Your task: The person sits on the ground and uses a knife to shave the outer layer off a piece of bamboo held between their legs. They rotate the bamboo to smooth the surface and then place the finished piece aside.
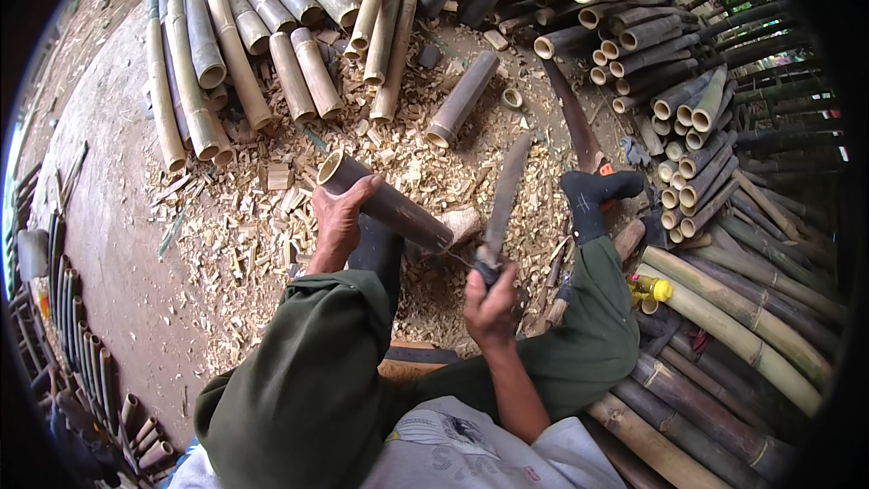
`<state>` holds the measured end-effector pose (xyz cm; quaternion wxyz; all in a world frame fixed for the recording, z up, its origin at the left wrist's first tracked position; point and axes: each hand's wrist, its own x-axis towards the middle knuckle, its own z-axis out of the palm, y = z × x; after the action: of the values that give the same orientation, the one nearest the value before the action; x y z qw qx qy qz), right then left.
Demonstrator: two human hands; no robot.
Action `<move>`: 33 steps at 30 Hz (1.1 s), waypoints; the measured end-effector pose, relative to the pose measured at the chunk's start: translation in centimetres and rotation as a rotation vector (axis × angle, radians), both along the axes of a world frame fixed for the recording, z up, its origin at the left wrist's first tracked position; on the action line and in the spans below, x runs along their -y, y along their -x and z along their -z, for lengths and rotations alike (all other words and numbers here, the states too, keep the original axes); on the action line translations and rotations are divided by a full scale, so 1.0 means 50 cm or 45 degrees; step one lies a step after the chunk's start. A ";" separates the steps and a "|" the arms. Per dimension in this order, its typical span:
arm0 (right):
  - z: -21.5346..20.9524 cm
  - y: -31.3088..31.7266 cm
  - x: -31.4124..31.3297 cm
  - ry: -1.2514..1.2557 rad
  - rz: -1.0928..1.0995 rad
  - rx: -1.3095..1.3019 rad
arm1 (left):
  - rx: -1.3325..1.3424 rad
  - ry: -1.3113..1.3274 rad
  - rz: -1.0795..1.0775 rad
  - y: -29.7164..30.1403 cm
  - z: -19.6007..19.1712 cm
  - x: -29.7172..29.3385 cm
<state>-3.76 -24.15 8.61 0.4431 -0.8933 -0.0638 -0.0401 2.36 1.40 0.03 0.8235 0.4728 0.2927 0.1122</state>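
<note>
The person's left hand (pixel 339 217) grasps a short bamboo section (pixel 398 208) near one open end, the thumb laid along its upper side. The tube is held slanting over the chip-strewn ground in front of the person; its skin is dark grey-brown and smooth, while the cut mouth shows a thick, pale ring of wall around a hollow core. Its lower end reaches a pale, rough-surfaced wooden block (pixel 464 221); whether the two touch cannot be told.

The right hand (pixel 493 306) is clenched around the dark handle of a knife (pixel 507 190). The blade, long and broad with a dull, brownish, mottled face, points away from the person, apart from the bamboo.

Dry, angular wood chips (pixel 249 263) in straw and cream tones cover the packed earth (pixel 109 263). Farther out lies a single dark bamboo tube (pixel 463 100), with a short pale ring (pixel 512 98) just beside it. Long jointed poles (pixel 253 0) fan out at the upper left, and round-mouthed cut tubes (pixel 697 163) are piled at the right. Soft dark-green trousers (pixel 299 380) fold loosely over the person's bent legs, and a dark sock (pixel 588 204) covers the right foot.
</note>
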 end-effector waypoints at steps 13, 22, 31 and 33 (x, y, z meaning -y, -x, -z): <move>0.010 0.000 -0.006 0.155 -0.042 -0.225 | -0.065 0.061 0.282 0.022 0.004 -0.052; -0.048 -0.031 -0.004 0.204 -0.030 -0.479 | 0.172 0.135 0.065 0.029 -0.018 -0.012; 0.166 -0.005 0.006 0.519 -0.077 -0.735 | -0.072 0.175 -0.032 0.037 0.044 -0.033; 0.268 0.031 0.067 0.278 0.024 -0.736 | -0.199 0.181 -0.113 0.035 0.002 -0.010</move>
<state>-5.30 -27.50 -4.79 0.3439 -0.9105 0.0694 0.2187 0.59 1.91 -0.08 0.8240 0.4070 0.3839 0.0902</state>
